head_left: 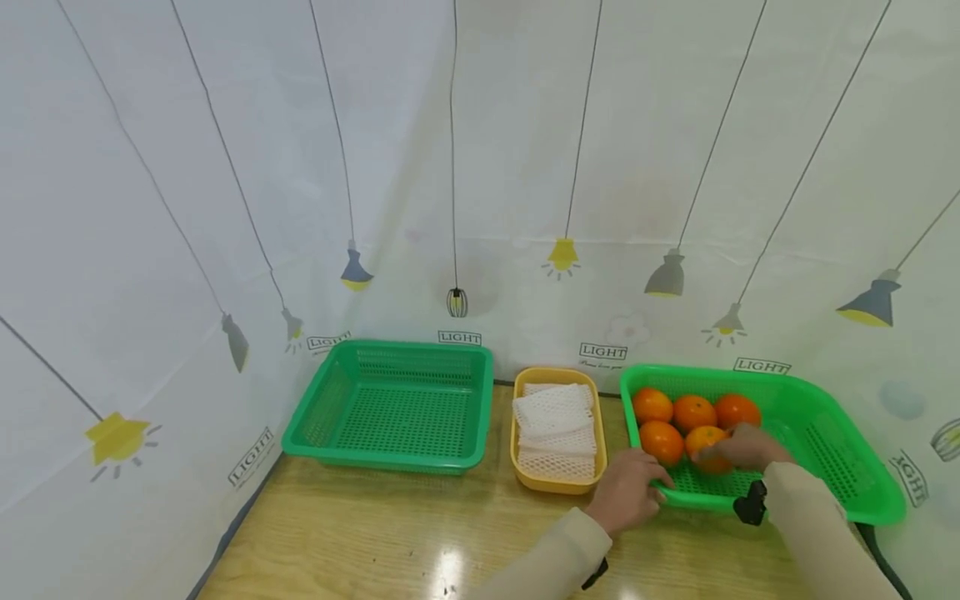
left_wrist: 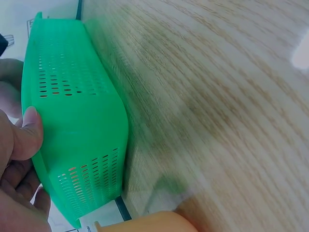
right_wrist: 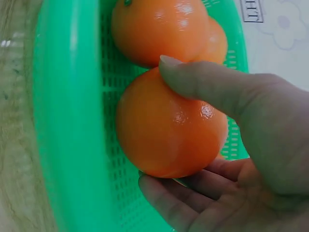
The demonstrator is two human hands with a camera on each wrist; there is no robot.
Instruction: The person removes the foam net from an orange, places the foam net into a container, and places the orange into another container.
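On the right stands a bright green plastic basket (head_left: 873,496) with several oranges (head_left: 693,413) grouped in its left part. My right hand (head_left: 746,448) reaches over the near rim and holds the front orange (right_wrist: 164,128), thumb on one side and fingers curled round the other. Beside it in the right wrist view lies another orange (right_wrist: 157,31). My left hand (head_left: 626,492) grips the basket's near left corner; in the left wrist view its thumb (left_wrist: 30,133) presses the outside of the rim.
A small yellow basket (head_left: 558,483) with white foam net sleeves (head_left: 555,421) stands left of the oranges. Farther left is a darker green basket (head_left: 390,462) with perforated sides. All stand on a wood-grain table (head_left: 375,533) against a lamp-printed wall covering (head_left: 510,167).
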